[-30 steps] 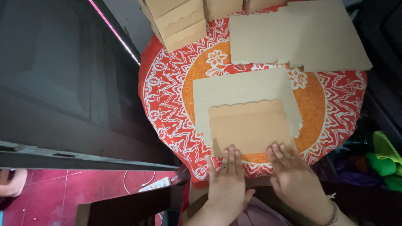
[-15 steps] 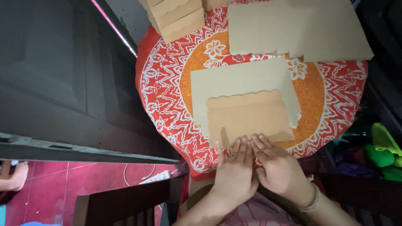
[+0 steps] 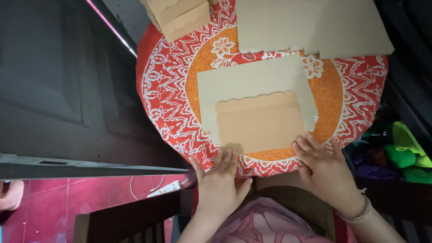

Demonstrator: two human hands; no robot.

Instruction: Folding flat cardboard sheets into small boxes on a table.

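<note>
The folded flap (image 3: 260, 121), a darker tan panel with a scalloped top edge, lies flat on the paler cardboard sheet (image 3: 252, 81) in the middle of the round surface (image 3: 166, 90) with its red, orange and white patterned cloth. Half a second ago both hands met at the middle of the flap's near edge; now they have slid apart toward its corners, which reads as a pass along the fold to press the crease down. The left hand (image 3: 219, 182) lies open, fingers flat at the near left corner, grasping nothing. The right hand (image 3: 325, 168) is likewise spread, fingertips on the near right corner, though whether they pinch the edge is hard to tell from this angle.

Farther out, a larger flat sheet (image 3: 315, 24) of the same plain cardboard, scalloped along its lower edge, lies at the far side. At the far left stands a stack of closed tan boxes (image 3: 177, 15) with wavy-edged lids. None shows a label.
</note>
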